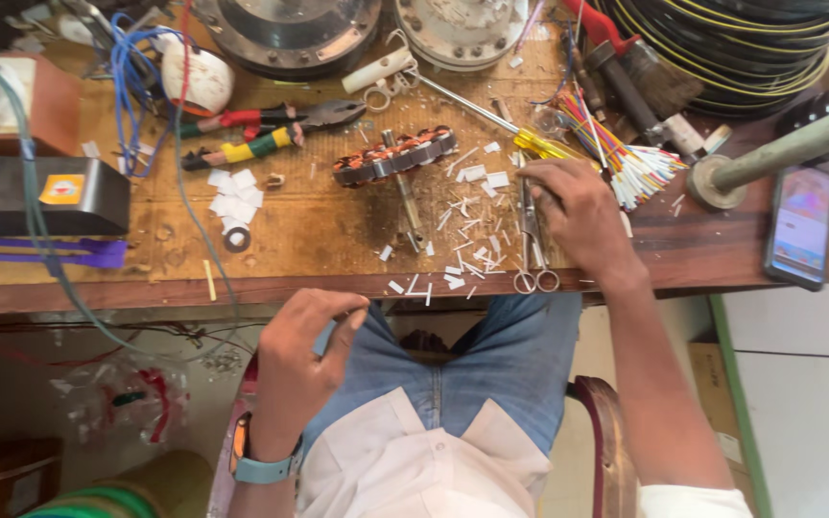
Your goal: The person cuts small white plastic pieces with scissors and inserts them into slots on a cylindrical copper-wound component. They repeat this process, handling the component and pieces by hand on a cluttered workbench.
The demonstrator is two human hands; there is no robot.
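Observation:
My right hand rests on the wooden workbench, its fingers laid over the blades of a pair of scissors whose ring handles stick out toward me. My left hand hovers below the bench edge above my lap, fingers curled with nothing seen in them; a watch sits on that wrist. A motor stator with copper windings lies on a metal shaft in the bench middle. White paper scraps lie scattered around the scissors.
Pliers with red and yellow-green grips lie at the left, next to white paper squares. A yellow-handled screwdriver, a bundle of coloured sleeves, a phone, a wire coil and round metal housings crowd the back.

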